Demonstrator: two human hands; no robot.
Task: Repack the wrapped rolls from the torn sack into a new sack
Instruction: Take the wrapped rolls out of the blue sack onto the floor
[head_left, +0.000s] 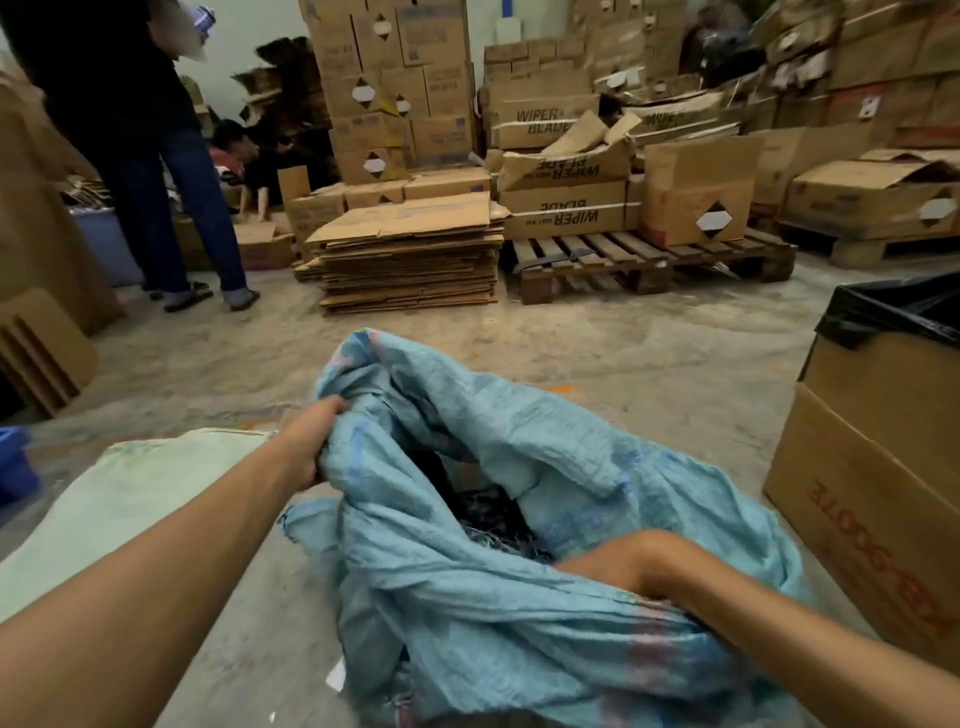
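Observation:
A crumpled light-blue woven sack (519, 597) with frayed edges lies on the concrete floor in front of me, its mouth pulled open. My left hand (311, 441) grips a bunch of the sack's fabric at its left rim and holds it up. My right forearm reaches down into the sack's opening; my right hand is hidden inside, behind the fabric. Dark contents (488, 514) show deep in the opening, too dim to make out. A pale green sack (130, 499) lies flat on the floor at my left, under my left arm.
A large cardboard box (878, 499) lined with a black bag (893, 306) stands at the right. Ahead are a stack of flattened cardboard (410, 260), a wooden pallet (649, 260) and piled boxes. A person in jeans (171, 208) stands at the far left; a blue bin (15, 462) is beside me.

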